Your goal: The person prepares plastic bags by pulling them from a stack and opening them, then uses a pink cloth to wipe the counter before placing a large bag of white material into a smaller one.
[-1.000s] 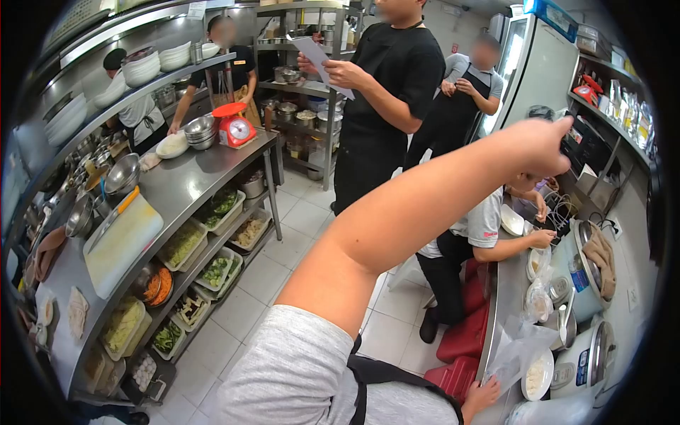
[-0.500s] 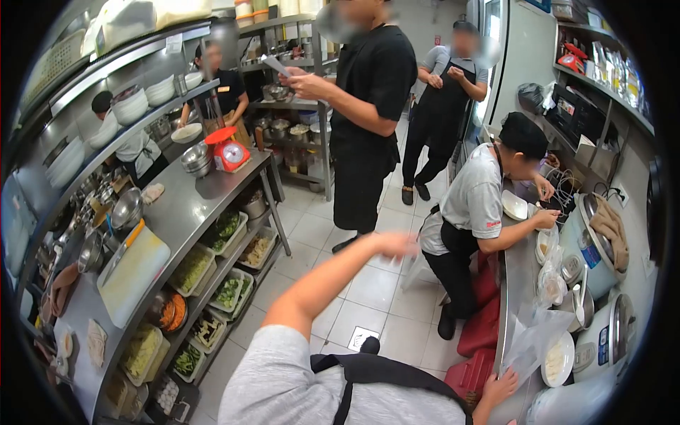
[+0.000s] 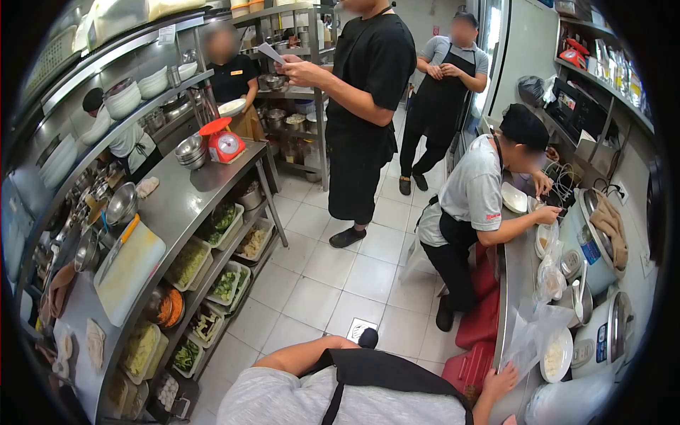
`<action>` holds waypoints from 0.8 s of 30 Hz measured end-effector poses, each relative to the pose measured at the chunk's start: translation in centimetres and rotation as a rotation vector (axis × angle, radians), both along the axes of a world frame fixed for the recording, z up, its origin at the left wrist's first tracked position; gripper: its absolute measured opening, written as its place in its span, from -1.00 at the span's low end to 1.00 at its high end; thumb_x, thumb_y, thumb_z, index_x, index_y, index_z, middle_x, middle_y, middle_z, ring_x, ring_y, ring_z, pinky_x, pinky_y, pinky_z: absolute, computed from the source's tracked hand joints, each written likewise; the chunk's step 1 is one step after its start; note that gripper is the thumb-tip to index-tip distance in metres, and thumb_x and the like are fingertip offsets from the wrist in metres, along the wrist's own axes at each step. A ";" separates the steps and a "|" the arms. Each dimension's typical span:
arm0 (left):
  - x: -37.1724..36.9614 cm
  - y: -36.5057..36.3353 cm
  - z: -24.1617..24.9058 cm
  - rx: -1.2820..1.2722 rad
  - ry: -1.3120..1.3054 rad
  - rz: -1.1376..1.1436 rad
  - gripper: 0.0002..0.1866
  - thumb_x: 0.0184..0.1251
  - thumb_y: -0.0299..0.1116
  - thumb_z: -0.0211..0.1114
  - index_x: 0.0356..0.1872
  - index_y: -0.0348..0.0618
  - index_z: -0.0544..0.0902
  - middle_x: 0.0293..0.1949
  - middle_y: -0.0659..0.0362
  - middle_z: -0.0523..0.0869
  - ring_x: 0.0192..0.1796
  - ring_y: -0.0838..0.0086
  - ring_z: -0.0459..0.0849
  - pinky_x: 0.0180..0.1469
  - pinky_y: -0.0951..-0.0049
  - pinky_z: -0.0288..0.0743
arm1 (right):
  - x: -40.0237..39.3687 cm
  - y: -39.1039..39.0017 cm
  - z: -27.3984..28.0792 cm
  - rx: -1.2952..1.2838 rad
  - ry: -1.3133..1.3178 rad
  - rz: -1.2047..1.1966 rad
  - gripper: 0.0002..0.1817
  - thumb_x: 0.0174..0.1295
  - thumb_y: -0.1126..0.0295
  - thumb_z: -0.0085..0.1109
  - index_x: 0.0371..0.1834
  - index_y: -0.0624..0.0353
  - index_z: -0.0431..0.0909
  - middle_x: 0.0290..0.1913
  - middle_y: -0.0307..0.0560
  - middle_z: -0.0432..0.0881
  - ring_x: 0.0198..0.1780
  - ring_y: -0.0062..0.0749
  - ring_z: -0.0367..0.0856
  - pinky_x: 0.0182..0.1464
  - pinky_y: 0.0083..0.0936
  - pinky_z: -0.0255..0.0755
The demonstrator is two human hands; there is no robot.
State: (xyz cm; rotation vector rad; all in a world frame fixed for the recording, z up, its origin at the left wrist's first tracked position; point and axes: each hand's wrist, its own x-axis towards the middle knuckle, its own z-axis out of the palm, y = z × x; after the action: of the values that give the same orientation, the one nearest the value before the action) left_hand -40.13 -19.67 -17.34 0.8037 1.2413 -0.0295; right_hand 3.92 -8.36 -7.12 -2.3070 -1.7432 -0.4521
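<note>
My right hand [image 3: 500,383] rests at the edge of the right-hand metal counter [image 3: 519,283], its fingers stretched out beside a clear plastic bag [image 3: 533,338]. Just past the bag lies a white oval plate [image 3: 557,356] with pale food on it. My left forearm [image 3: 312,356] is bent across the front of my body, and the hand itself is hidden behind my black apron [image 3: 397,370].
A person in a grey shirt [image 3: 471,188] sits working at the right counter, above red containers [image 3: 469,365]. Another in black [image 3: 368,106] stands ahead holding paper. On the left, a steel table [image 3: 191,205] bears a knife, cutting board [image 3: 134,273] and red scale [image 3: 225,145].
My left arm, raised and reaching forward before, has come down and folded against my body. The person in black has shifted a foot; a person at the back left has turned, holding a plate.
</note>
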 end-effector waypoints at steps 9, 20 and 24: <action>-0.7 -1.9 -3.5 0.055 0.075 0.044 -0.51 0.02 -0.08 0.07 -0.05 -0.16 0.37 -0.06 -0.02 0.46 -0.01 0.23 0.43 -0.05 0.30 0.34 | -0.2 -0.1 0.4 -0.015 0.002 -0.012 -0.35 -0.18 0.27 0.17 0.11 0.00 0.22 0.09 0.03 0.26 0.13 -0.11 0.20 0.11 -0.21 0.09; -5.3 -8.6 -13.2 0.195 0.395 -0.060 -0.61 -0.04 -0.19 0.12 -0.21 -0.24 0.55 -0.15 -0.11 0.53 -0.10 0.18 0.51 -0.10 0.32 0.37 | -0.5 -0.3 0.7 -0.016 0.017 -0.030 -0.33 -0.19 0.29 0.18 0.10 -0.01 0.22 0.10 0.02 0.25 0.14 -0.11 0.19 0.12 -0.23 0.10; -7.6 -9.9 -11.7 0.223 0.609 -0.193 -0.73 -0.15 -0.34 0.10 -0.41 -0.26 0.62 -0.28 -0.15 0.56 -0.17 0.12 0.54 -0.15 0.31 0.39 | -0.5 -0.2 0.8 -0.037 0.021 -0.025 -0.33 -0.19 0.27 0.17 0.12 -0.01 0.20 0.11 0.02 0.24 0.15 -0.10 0.17 0.12 -0.22 0.08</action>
State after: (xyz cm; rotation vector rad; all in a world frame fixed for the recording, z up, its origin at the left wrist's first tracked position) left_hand -47.70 -29.60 -29.05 1.1578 1.7542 -0.3164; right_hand 3.42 -8.54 -6.34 -2.3521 -1.7295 -0.4022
